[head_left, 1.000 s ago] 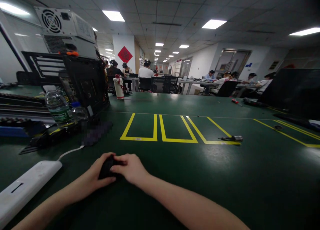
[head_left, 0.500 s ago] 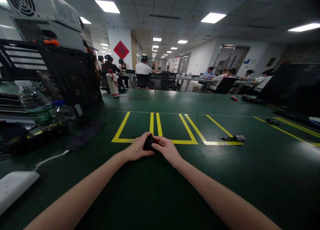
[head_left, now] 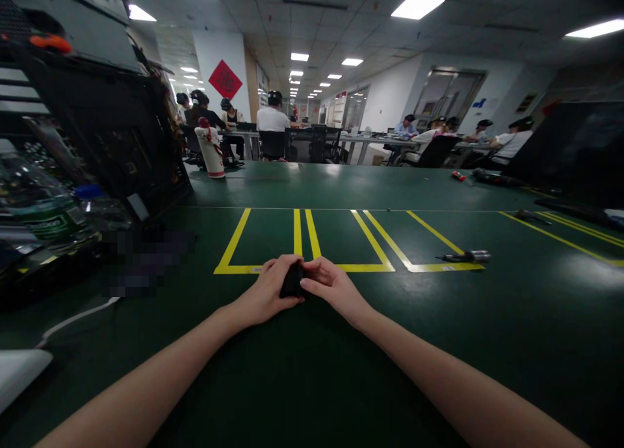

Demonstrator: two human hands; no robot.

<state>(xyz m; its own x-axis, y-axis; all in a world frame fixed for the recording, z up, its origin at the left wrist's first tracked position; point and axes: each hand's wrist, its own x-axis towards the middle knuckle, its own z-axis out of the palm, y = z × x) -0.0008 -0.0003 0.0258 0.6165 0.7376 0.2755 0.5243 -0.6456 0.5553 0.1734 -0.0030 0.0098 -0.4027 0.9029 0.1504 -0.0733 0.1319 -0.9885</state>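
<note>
Between my two hands is a small black block-shaped object (head_left: pixel 292 283), partly covered by the fingers, so its exact kind does not show. My left hand (head_left: pixel 266 293) wraps round its left side, with the thumb low along the near edge. From the right, my right hand (head_left: pixel 337 290) has its thumb and bent fingers closed at the object's right edge. Both hands are just in front of the yellow tape outlines (head_left: pixel 341 268) on the dark green table (head_left: pixel 302 370).
A tool with a metallic barrel (head_left: pixel 476 256) lies across the right tape. At left stand computer casings (head_left: pixel 121 136), a plastic bottle (head_left: pixel 49 220) and a white box with a cable (head_left: pixel 22 373). A white and red cylinder (head_left: pixel 211 154) stands behind. Several people sit beyond.
The view has shifted slightly, and the left-hand items slide toward the left edge. Both hands keep hold of the black object, with only a slight change in the right fingers.
</note>
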